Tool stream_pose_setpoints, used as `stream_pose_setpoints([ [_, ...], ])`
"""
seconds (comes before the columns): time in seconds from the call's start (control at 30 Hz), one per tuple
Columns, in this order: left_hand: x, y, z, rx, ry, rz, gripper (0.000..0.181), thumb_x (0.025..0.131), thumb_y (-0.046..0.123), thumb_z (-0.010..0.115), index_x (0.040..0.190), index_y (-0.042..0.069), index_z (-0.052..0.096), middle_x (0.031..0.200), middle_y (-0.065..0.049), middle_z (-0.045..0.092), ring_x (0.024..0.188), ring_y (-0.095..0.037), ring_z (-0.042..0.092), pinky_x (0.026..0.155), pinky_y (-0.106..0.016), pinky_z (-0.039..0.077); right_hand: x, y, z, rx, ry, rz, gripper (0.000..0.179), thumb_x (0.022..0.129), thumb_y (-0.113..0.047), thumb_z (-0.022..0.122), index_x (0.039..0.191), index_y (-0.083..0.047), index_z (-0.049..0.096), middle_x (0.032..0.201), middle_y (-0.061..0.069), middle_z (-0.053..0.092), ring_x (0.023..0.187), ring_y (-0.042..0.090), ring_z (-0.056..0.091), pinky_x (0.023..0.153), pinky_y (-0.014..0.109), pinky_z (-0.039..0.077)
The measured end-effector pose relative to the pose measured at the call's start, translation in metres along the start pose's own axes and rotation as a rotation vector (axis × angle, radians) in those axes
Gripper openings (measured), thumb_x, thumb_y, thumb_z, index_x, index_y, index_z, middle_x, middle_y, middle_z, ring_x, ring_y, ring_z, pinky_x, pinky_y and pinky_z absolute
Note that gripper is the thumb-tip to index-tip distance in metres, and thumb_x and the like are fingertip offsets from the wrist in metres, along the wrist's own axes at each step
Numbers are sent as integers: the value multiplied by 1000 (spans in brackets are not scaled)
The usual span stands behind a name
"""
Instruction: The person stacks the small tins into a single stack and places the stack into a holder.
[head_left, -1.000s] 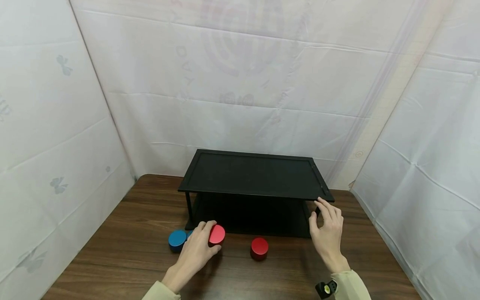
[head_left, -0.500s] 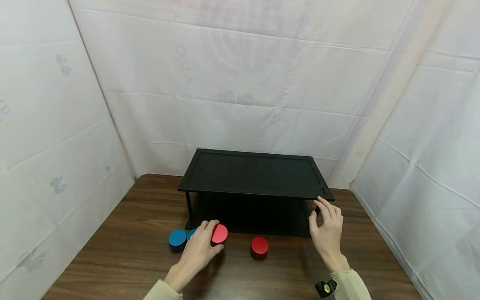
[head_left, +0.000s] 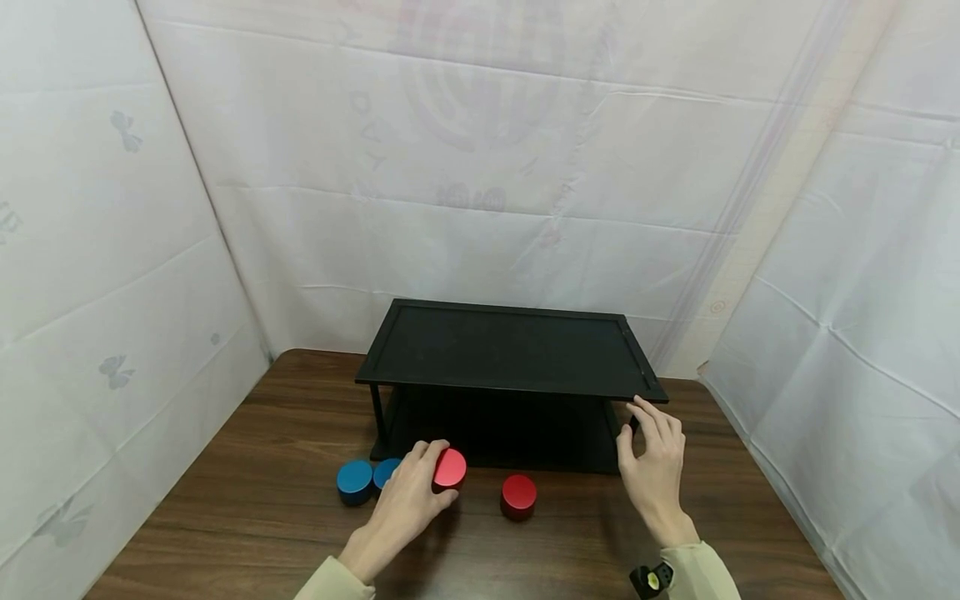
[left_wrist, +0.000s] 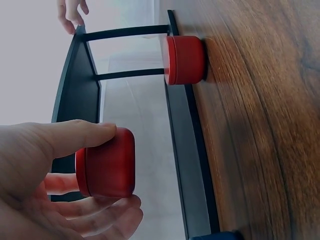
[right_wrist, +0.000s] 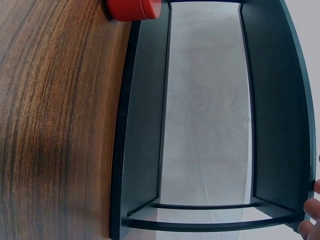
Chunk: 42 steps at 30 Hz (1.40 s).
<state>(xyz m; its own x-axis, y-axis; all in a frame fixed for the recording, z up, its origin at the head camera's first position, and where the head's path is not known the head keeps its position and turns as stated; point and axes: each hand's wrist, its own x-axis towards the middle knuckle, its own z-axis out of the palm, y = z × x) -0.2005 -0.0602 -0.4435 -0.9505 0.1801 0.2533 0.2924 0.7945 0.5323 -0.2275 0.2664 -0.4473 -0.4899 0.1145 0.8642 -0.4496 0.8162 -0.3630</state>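
I see left grip [head_left: 408, 496] pinching red tin [left_wrist: 110, 162] by its sides, off the worktop [head_left: 247, 500], likely to keep it upright. Second tin [head_left: 518, 497] stands rightward. Right grip [head_left: 654, 471], spread, touches rack [head_left: 510, 346] edge, perhaps steadying it.

**Articles Worn, Left and Right**

Left: one long sleeve of pale yellowish-green cloth [head_left: 336, 581], plain, ending at the wrist; left hand [head_left: 408, 498] bare beyond it.

Right: one matching long sleeve of pale yellowish-green cloth [head_left: 703, 572], plain, also ending at the wrist; right hand [head_left: 654, 471] bare. At its cuff, thumb side, one small, blocky black device [head_left: 641, 582] bearing a rounded yellow-green marking [head_left: 653, 581]; finer detail too small to read.
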Motion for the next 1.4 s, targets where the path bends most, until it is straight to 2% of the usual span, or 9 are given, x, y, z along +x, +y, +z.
stream_pose_setpoints([
  [0.33, 2, 7, 4, -10, -12, 19, 63, 70, 16, 85, 126, 8, 56, 111, -13, 60, 89, -23, 62, 68, -39, 56, 0, -1, -3, 0, -50, 48, 29, 86, 3, 57, 114, 4, 65, 126, 20, 60, 105, 35, 48, 84, 42, 31],
  [0.7, 4, 13, 7, -12, -22, 50, 61, 71, 16, 85, 125, 9, 56, 112, -12, 61, 93, -24, 61, 71, -41, 55, 0, 1, -2, 1, -22, 25, 29, 84, 5, 59, 112, 5, 65, 124, 21, 61, 103, 36, 48, 83, 41, 31],
  [1.4, 7, 24, 14, -47, -54, 88, 60, 73, 17, 83, 126, 9, 55, 111, -12, 60, 93, -23, 61, 70, -40, 57, 0, 2, -3, 8, -24, 23, 30, 84, 5, 59, 113, 5, 65, 124, 22, 61, 102, 36, 48, 82, 40, 30],
])
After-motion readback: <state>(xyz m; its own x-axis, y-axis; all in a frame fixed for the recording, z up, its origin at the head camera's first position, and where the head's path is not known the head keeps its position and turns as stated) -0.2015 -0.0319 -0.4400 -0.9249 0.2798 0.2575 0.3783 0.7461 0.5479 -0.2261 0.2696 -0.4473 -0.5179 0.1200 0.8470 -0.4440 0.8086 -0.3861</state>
